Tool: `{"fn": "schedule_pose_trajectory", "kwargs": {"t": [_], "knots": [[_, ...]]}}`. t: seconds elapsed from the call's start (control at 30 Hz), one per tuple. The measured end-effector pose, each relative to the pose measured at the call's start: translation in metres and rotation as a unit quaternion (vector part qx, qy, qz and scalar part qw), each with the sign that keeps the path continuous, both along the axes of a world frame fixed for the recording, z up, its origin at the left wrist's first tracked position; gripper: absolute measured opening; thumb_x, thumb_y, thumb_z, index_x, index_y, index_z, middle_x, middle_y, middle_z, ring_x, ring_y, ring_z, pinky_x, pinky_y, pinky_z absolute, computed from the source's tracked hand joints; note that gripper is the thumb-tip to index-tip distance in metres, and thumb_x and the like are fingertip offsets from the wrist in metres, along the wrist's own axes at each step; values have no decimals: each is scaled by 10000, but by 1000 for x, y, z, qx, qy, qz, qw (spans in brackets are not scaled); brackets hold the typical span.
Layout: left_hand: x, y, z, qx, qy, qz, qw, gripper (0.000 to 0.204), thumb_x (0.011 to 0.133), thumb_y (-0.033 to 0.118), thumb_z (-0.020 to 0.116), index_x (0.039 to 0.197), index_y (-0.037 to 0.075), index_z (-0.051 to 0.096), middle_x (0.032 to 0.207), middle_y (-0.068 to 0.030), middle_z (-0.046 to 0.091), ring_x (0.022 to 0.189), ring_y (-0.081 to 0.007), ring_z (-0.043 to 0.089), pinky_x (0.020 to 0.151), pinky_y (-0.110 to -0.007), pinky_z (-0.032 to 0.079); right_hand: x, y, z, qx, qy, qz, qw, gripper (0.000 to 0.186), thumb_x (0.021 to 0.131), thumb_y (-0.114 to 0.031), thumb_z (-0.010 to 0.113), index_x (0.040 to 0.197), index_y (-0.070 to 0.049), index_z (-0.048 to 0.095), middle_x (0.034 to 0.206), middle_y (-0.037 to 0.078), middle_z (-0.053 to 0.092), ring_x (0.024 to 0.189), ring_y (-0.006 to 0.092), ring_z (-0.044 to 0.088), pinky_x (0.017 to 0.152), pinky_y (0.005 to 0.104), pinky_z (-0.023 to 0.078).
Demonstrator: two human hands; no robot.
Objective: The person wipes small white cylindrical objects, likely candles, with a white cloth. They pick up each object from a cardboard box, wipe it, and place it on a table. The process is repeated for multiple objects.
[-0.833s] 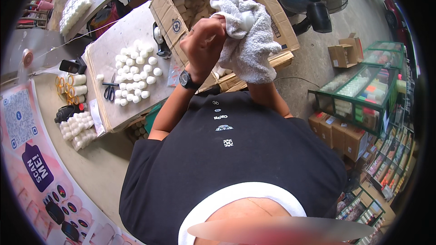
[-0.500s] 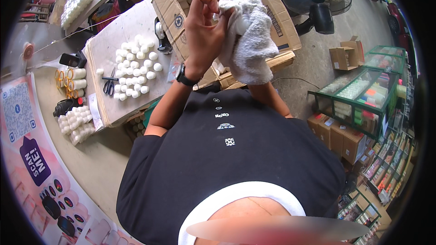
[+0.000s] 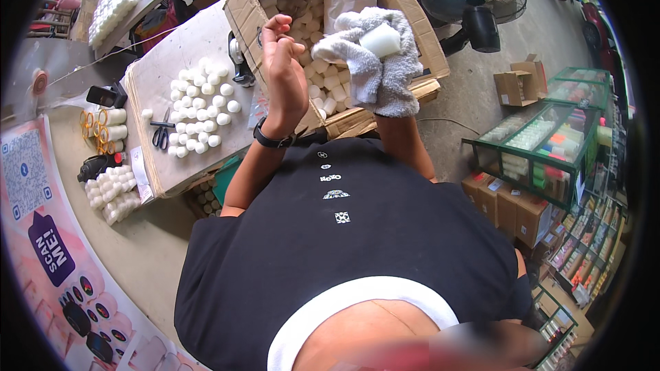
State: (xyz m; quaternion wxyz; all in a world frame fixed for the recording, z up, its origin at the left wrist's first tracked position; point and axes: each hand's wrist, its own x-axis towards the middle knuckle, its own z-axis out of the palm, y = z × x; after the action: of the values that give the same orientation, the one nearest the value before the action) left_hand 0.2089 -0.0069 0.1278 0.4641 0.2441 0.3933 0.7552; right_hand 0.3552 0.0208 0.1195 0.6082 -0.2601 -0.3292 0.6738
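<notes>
A white cylinder, candle-like in shape (image 3: pixel 380 40), lies in the grip of my right hand, which is wrapped in a fluffy white towel (image 3: pixel 399 86). The cloth hides the fingers, and only my right forearm (image 3: pixel 405 144) shows bare below it. My left hand (image 3: pixel 283 75), with a dark watch (image 3: pixel 271 139) on its wrist, is raised just left of the towel, not touching it. Its fingers are loosely bent and apart, with nothing visible in them. Below both hands, a cardboard box (image 3: pixel 244 10) holds many similar white cylinders (image 3: pixel 316 27) and a clear plastic bag (image 3: pixel 350 0).
On the table (image 3: pixel 148 82) to the left are many white pieces (image 3: pixel 199 99) and black scissors (image 3: pixel 161 136). A black fan (image 3: pixel 478 24) stands right of the box. Farther right are a glass display case (image 3: pixel 543 130) and cartons (image 3: pixel 509 209). Wrapped white pieces (image 3: pixel 110 189) sit at left.
My left hand has let go of the towel and moved left, its fingers loosening. The towel-wrapped right hand has lowered slightly and turned, so the white cylinder shows more fully.
</notes>
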Motion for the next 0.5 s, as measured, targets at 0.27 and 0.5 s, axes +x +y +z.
{"fn": "schedule_pose_trajectory", "kwargs": {"t": [0.27,0.5], "knots": [[19,-6,14,123,453,-51,882,440,794,179,822,1194,46,695,1130,-100,667,1035,-185,644,894,-328,514,6,16,-36,22,-26,34,999,389,1028,-381,495,1282,-87,500,1163,92,609,993,204,635,839,351,564],[23,-1,2,132,442,-56,885,495,725,45,859,1186,2,682,1115,-107,673,1023,-178,660,892,-308,539,19,26,-56,-18,58,93,994,449,1044,-430,438,1304,-68,497,1160,84,617,998,196,628,851,320,549]]}}
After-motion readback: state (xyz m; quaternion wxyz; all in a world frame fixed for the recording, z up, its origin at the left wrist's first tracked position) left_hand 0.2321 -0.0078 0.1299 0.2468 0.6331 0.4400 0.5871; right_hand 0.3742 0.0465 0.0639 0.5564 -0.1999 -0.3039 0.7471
